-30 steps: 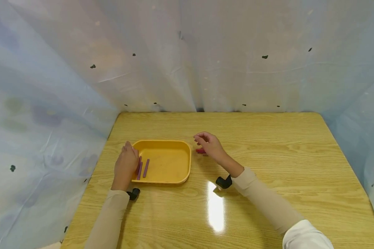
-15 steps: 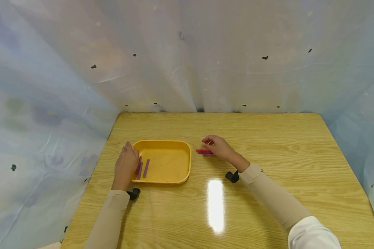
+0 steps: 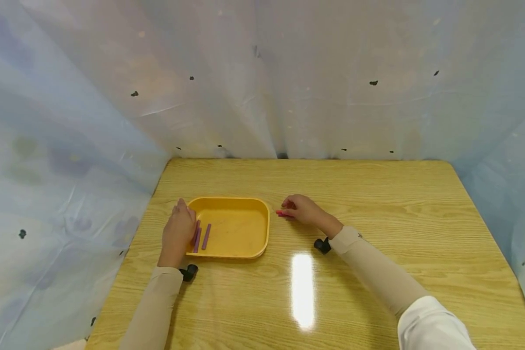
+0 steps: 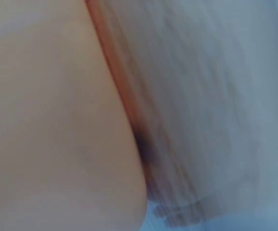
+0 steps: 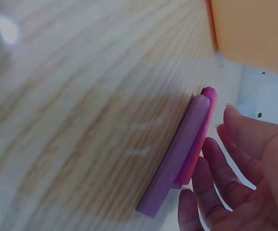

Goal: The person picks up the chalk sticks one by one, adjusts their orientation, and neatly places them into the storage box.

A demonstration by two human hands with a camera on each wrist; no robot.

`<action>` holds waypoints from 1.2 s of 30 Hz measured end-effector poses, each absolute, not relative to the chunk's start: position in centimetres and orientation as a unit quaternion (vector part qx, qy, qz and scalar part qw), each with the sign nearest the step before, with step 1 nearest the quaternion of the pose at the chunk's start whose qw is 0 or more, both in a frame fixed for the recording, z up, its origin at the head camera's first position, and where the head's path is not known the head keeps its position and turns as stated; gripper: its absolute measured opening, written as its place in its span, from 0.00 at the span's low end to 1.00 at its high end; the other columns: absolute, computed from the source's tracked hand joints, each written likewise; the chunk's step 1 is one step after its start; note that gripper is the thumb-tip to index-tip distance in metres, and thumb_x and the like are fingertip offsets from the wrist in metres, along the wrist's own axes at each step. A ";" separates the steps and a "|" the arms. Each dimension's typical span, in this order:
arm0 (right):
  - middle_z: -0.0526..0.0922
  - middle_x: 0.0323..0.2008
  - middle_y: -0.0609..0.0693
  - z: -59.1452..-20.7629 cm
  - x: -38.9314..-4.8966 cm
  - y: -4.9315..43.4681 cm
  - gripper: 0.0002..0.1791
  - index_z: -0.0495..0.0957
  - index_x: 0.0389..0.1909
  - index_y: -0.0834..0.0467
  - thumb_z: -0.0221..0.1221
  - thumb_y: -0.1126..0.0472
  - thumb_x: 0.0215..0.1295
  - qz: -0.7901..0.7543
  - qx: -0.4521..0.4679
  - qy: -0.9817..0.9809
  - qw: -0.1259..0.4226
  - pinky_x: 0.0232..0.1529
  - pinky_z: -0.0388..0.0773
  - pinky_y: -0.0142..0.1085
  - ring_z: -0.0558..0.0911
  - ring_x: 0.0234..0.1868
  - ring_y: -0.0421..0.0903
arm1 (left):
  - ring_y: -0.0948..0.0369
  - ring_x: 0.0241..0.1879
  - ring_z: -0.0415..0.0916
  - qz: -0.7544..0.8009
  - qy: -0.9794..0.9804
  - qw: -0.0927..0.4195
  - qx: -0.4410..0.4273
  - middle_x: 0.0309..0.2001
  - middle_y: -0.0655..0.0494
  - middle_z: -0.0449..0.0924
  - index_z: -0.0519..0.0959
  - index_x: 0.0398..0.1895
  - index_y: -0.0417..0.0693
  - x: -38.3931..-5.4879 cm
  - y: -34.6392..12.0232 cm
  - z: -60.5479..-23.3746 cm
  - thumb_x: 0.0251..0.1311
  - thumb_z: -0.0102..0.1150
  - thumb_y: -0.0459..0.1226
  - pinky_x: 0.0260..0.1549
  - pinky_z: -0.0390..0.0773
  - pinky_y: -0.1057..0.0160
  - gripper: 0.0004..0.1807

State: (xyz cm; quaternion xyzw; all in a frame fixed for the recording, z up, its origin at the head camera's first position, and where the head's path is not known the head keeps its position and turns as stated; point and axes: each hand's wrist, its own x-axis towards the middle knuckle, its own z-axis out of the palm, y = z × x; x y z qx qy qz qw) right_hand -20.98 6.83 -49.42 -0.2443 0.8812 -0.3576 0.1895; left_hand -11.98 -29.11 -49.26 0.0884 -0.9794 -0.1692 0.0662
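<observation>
A yellow tray (image 3: pixel 240 226) rests on the table, with several purple sticks (image 3: pixel 206 236) near its left end. My left hand (image 3: pixel 178 229) holds the tray's left rim and hides part of that corner. To the right of the tray lies a small group of crayon-like sticks. In the right wrist view a purple stick (image 5: pixel 172 159) lies alongside a pink-magenta stick (image 5: pixel 201 134). My right hand (image 3: pixel 305 210) is beside these sticks, fingers loosely bent and fingertips close to the pink one. Whether they touch it is hard to tell.
The wood-grain table (image 3: pixel 376 218) reaches back to a pale sheet (image 3: pixel 315 87) hanging behind it, and more sheeting stands at both sides. A black wrist camera (image 3: pixel 322 245) sits below the right wrist. The left wrist view is blurred, mostly sleeve (image 4: pixel 57 120).
My right hand drew back to the right, uncovering more of the sticks, then came slightly left and lower over them again. My left hand and the tray stay in place.
</observation>
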 end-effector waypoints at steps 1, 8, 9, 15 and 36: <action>0.79 0.37 0.50 -49.5 -21.1 6.8 0.11 0.78 0.44 0.62 0.55 0.60 0.66 -0.353 -0.244 0.883 0.189 0.45 0.76 0.37 0.77 0.38 0.44 | 0.34 0.51 0.69 -0.170 -0.979 0.067 0.088 0.58 0.25 0.62 0.50 0.67 0.25 -12.0 -29.1 -49.3 0.72 0.27 0.42 0.43 0.73 0.39 0.30; 0.79 0.33 0.48 -50.0 -21.7 6.8 0.06 0.79 0.37 0.58 0.56 0.60 0.65 -0.334 -0.242 0.890 0.196 0.41 0.75 0.35 0.76 0.34 0.43 | 0.35 0.53 0.67 -0.172 -0.979 0.066 0.090 0.58 0.25 0.63 0.50 0.67 0.25 -12.0 -29.0 -49.4 0.72 0.26 0.43 0.46 0.71 0.39 0.30; 0.79 0.33 0.48 -50.0 -21.7 6.8 0.06 0.79 0.37 0.58 0.56 0.60 0.65 -0.333 -0.241 0.890 0.198 0.40 0.75 0.35 0.75 0.33 0.43 | 0.35 0.53 0.67 -0.172 -0.979 0.067 0.090 0.58 0.25 0.63 0.50 0.67 0.25 -12.0 -29.0 -49.4 0.72 0.26 0.43 0.46 0.71 0.39 0.30; 0.79 0.33 0.47 -50.3 -22.0 6.7 0.07 0.78 0.37 0.57 0.54 0.59 0.67 -0.326 -0.234 0.893 0.203 0.38 0.75 0.34 0.76 0.32 0.42 | 0.35 0.53 0.67 -0.174 -0.978 0.068 0.091 0.58 0.25 0.63 0.51 0.66 0.25 -12.0 -28.9 -49.2 0.72 0.26 0.42 0.46 0.71 0.39 0.30; 0.78 0.30 0.46 -50.4 -22.3 6.2 0.08 0.77 0.37 0.56 0.59 0.55 0.63 -0.313 -0.213 0.901 0.212 0.37 0.76 0.32 0.78 0.32 0.41 | 0.34 0.50 0.69 -0.178 -0.977 0.067 0.095 0.57 0.25 0.63 0.50 0.67 0.26 -12.1 -29.0 -49.4 0.72 0.26 0.42 0.44 0.72 0.39 0.30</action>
